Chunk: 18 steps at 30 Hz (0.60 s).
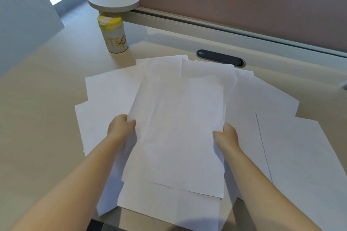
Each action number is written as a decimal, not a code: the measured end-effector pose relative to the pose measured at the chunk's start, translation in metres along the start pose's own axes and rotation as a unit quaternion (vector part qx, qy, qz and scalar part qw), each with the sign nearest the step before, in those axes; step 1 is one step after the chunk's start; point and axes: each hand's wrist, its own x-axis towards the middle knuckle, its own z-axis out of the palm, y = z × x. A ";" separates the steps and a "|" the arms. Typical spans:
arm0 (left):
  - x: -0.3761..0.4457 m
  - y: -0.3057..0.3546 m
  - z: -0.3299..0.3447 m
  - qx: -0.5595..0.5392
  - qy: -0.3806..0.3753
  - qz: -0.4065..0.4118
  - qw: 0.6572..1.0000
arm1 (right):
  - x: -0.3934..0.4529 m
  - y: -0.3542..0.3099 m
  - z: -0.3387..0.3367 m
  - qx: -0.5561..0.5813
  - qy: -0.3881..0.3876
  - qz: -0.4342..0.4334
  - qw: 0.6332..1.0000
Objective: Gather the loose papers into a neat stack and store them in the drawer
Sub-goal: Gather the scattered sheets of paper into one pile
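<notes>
A loose bunch of white paper sheets (178, 129) sat in the middle of the beige desk (47, 84), on top of more white sheets (293, 146) spread flat around it. The left hand (120, 127) pinched its edge at 9 o'clock, and the right hand (227, 137) pinched it at 3 o'clock. A white tub with a yellow lid (112, 33) stood at 11 o'clock. A black oval cable slot (221, 57) lay at 1 o'clock.

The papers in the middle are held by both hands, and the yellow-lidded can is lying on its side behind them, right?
Not quite. Both the left hand and the right hand do hold the papers, but the head view shows the yellow-lidded can standing upright on the desk behind them, not lying on its side.
</notes>
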 end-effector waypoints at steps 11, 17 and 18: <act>-0.021 -0.018 -0.021 -0.141 -0.002 0.033 0.989 | -0.010 -0.021 0.055 -0.121 -0.071 -0.095 0.985; -0.016 -0.010 -0.049 -0.314 -0.042 0.044 0.947 | -0.011 -0.035 0.051 0.034 -0.130 -0.061 0.989; -0.016 -0.004 -0.051 -0.326 -0.067 0.040 0.942 | -0.015 -0.041 0.047 0.044 -0.141 -0.067 0.987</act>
